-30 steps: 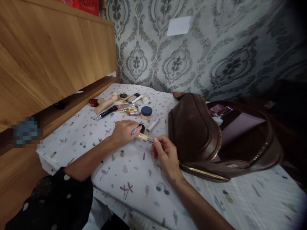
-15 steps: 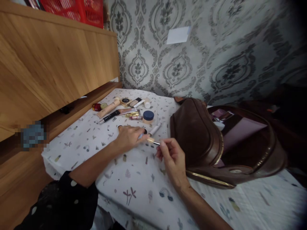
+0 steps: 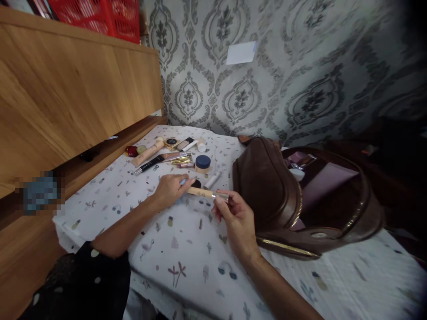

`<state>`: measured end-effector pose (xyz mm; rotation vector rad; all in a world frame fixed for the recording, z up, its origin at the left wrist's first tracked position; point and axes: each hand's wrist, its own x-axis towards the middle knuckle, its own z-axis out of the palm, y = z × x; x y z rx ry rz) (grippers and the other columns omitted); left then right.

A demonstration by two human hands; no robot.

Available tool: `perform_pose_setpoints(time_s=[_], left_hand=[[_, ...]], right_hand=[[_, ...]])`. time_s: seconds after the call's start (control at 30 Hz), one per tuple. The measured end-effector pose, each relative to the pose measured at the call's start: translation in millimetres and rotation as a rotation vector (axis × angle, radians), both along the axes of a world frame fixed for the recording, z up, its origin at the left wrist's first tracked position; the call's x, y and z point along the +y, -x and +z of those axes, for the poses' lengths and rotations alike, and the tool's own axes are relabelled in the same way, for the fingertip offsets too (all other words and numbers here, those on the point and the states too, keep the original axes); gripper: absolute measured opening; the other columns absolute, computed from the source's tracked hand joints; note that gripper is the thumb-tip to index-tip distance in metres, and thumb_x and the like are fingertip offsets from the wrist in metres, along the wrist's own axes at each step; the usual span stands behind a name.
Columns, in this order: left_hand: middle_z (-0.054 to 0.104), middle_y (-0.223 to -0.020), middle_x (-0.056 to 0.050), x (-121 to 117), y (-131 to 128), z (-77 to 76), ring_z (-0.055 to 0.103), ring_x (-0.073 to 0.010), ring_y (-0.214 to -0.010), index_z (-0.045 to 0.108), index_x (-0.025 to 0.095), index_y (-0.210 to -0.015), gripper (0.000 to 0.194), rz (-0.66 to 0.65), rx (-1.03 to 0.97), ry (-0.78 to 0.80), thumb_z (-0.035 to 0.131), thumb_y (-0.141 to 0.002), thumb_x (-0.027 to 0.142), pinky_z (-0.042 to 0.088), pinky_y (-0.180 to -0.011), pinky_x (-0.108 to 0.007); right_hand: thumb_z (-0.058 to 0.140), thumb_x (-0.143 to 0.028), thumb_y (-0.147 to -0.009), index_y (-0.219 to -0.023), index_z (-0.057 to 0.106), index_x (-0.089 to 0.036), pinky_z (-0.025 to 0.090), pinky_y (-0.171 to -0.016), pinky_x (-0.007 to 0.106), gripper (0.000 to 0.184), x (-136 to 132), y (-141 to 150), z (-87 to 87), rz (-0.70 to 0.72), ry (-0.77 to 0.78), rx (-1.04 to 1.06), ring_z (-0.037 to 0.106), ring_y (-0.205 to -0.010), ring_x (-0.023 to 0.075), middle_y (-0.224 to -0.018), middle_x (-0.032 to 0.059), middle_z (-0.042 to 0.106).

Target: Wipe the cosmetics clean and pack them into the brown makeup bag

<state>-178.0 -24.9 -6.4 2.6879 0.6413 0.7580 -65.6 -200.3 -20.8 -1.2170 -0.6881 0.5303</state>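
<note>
Over the patterned cloth, a slim beige cosmetic tube (image 3: 201,192) with a silver end is held level between my two hands. The thumb and fingers of my right hand (image 3: 237,218) pinch its silver end. My left hand (image 3: 169,191) is closed around the other end, hiding part of it. Beside the left fingertips show a small blue thing (image 3: 183,182) and a dark round thing (image 3: 196,183); their kind is unclear. Just beyond lie a white tube (image 3: 212,179) and a jar with a dark blue lid (image 3: 202,163).
Makeup lies at the back left: a large beige tube (image 3: 148,152), a black tube (image 3: 149,164), a compact (image 3: 171,142) and a dark red bottle (image 3: 131,151). To the right, a brown bag (image 3: 263,182) gapes open. A wooden cabinet (image 3: 76,84) borders the left side.
The beige tube shows more of its length and its silver end now; half a second ago the left fingers blurred over it. My right hand keeps its pinch on the silver end.
</note>
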Motion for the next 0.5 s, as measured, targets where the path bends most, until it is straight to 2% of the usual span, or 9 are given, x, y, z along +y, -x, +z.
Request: perform_pose_setpoints(time_s=[0.07, 0.13, 0.23, 0.3, 0.37, 0.43, 0.5], left_hand=[[0.065, -0.069, -0.002, 1, 2, 2.2, 0.062, -0.0193, -0.069, 0.066, 0.019, -0.085, 0.043, 0.063, -0.117, 0.006, 0.037, -0.099, 0.048, 0.042, -0.071, -0.029], [0.062, -0.071, -0.002, -3, 2, 6.1, 0.060, -0.0182, -0.069, 0.063, 0.019, -0.089, 0.039, 0.055, -0.267, 0.039, 0.037, -0.100, 0.046, 0.043, -0.072, -0.029], [0.061, -0.082, -0.003, -20, 0, 11.9, 0.058, -0.0163, -0.073, 0.057, 0.019, -0.101, 0.035, -0.109, -0.446, 0.172, 0.033, -0.101, 0.045, 0.046, -0.073, -0.028], [0.062, -0.092, -0.005, -35, -3, 13.8, 0.060, -0.0173, -0.080, 0.054, 0.019, -0.109, 0.035, -0.291, -0.359, 0.233, 0.032, -0.101, 0.046, 0.047, -0.075, -0.029], [0.063, -0.093, -0.006, -46, -7, 14.5, 0.061, -0.0195, -0.083, 0.054, 0.019, -0.111, 0.039, -0.447, -0.119, 0.200, 0.035, -0.100, 0.050, 0.047, -0.074, -0.030], [0.065, -0.089, -0.005, -50, -8, 15.5, 0.061, -0.0206, -0.080, 0.054, 0.018, -0.112, 0.042, -0.502, 0.089, 0.157, 0.040, -0.097, 0.055, 0.046, -0.072, -0.031], [0.065, -0.083, -0.002, -47, -8, 17.8, 0.060, -0.0192, -0.074, 0.054, 0.019, -0.113, 0.046, -0.497, 0.182, 0.172, 0.045, -0.095, 0.060, 0.043, -0.066, -0.028]], right_hand=[[0.073, -0.048, -0.079, -0.094, 0.061, -0.017, 0.038, -0.044, 0.021, 0.036, 0, 0, -0.1, -0.003, 0.015, 0.009, 0.047, -0.049, 0.0107, -0.059, -0.0027, 0.057], [0.073, -0.048, -0.079, -0.093, 0.061, -0.017, 0.038, -0.044, 0.021, 0.036, 0, 2, -1.0, 0.024, 0.036, -0.008, 0.047, -0.049, 0.0104, -0.059, -0.0031, 0.055], [0.071, -0.047, -0.080, -0.094, 0.062, -0.017, 0.037, -0.043, 0.021, 0.034, 0, 4, -3.5, 0.108, 0.045, -0.066, 0.046, -0.049, 0.0101, -0.062, -0.0038, 0.053], [0.070, -0.045, -0.080, -0.094, 0.061, -0.018, 0.037, -0.043, 0.021, 0.032, 0, 5, -5.4, 0.143, 0.028, -0.102, 0.047, -0.050, 0.0105, -0.063, -0.0043, 0.051], [0.072, -0.045, -0.078, -0.091, 0.060, -0.019, 0.037, -0.043, 0.021, 0.031, 0, 4, -7.1, 0.143, 0.002, -0.118, 0.045, -0.051, 0.0101, -0.064, -0.0048, 0.049], [0.074, -0.047, -0.076, -0.087, 0.058, -0.020, 0.036, -0.042, 0.021, 0.033, 0, 2, -8.4, 0.129, -0.021, -0.106, 0.042, -0.050, 0.0091, -0.065, -0.0051, 0.048], [0.074, -0.049, -0.076, -0.087, 0.058, -0.020, 0.036, -0.041, 0.021, 0.035, 1, 2, -9.0, 0.128, -0.025, -0.092, 0.040, -0.049, 0.0088, -0.065, -0.0046, 0.049]])
